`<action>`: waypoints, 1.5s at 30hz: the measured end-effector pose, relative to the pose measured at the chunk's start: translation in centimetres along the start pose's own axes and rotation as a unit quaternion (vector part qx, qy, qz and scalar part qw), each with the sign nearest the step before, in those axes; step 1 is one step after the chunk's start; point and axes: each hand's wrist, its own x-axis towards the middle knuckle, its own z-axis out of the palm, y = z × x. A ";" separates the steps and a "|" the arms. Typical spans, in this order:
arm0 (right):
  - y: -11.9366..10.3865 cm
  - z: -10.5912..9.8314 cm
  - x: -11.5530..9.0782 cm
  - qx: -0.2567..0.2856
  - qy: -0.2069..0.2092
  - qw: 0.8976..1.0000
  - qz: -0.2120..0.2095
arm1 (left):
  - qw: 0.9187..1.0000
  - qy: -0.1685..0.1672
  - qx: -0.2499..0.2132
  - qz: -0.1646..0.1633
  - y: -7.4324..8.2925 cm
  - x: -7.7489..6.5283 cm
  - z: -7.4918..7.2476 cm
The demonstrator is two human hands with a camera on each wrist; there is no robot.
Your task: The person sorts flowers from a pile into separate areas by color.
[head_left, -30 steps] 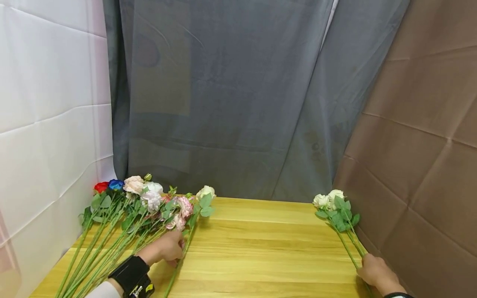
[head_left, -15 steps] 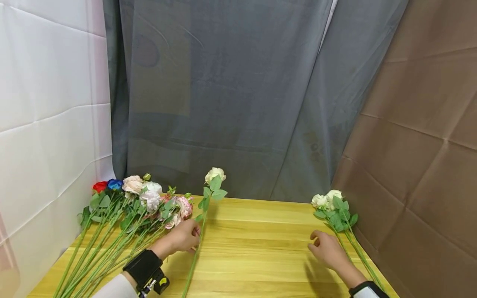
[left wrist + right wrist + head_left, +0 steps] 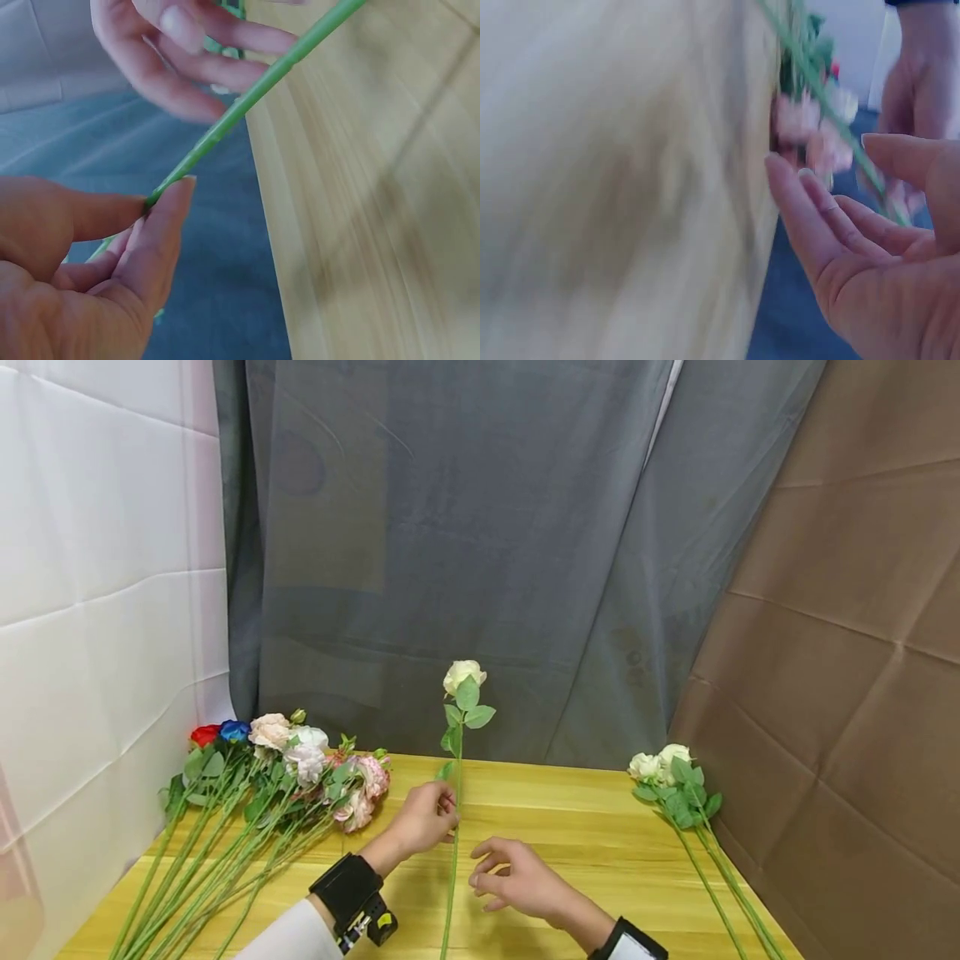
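A single white rose (image 3: 464, 678) stands nearly upright over the middle of the table, its long green stem (image 3: 453, 881) pinched between thumb and fingertips of my left hand (image 3: 423, 816). The left wrist view shows that pinch on the stem (image 3: 251, 96) closely. Just right of the stem is my right hand (image 3: 517, 877), fingers spread and loosely bent, holding nothing. In the right wrist view the right hand (image 3: 870, 247) has its thumb and fingers apart, with the stem passing beyond them. Whether any finger touches the stem cannot be told.
On the left of the wooden table (image 3: 555, 810) lies a bunch of long-stemmed flowers, with a red bloom (image 3: 204, 735), a blue bloom (image 3: 235, 731) and pink blooms (image 3: 360, 802). White roses (image 3: 660, 764) lie at the right, beside a brown cloth wall (image 3: 832, 693). A grey curtain (image 3: 465, 543) hangs behind.
My left hand has lifted the white rose from beside the bunch and carried it right to the middle. My right hand has let go of the stems at the right and moved left.
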 end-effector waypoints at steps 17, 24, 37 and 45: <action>0.1 1.8 -0.2 0.067 0.037 0.997 0.001 | 0.999 -0.019 -0.011 0.036 0.3 0.5 1.4; 1.1 -0.6 -0.8 0.039 0.074 0.996 -0.014 | 0.990 -0.053 0.099 0.090 -1.3 -0.5 0.1; 3.6 -8.8 -4.6 -0.026 0.180 0.983 0.034 | 0.979 0.019 0.194 0.066 -3.9 -3.0 -6.0; 4.9 -12.4 -6.6 -0.059 0.229 0.969 0.073 | 0.969 0.051 0.238 0.037 -5.4 -4.8 -8.5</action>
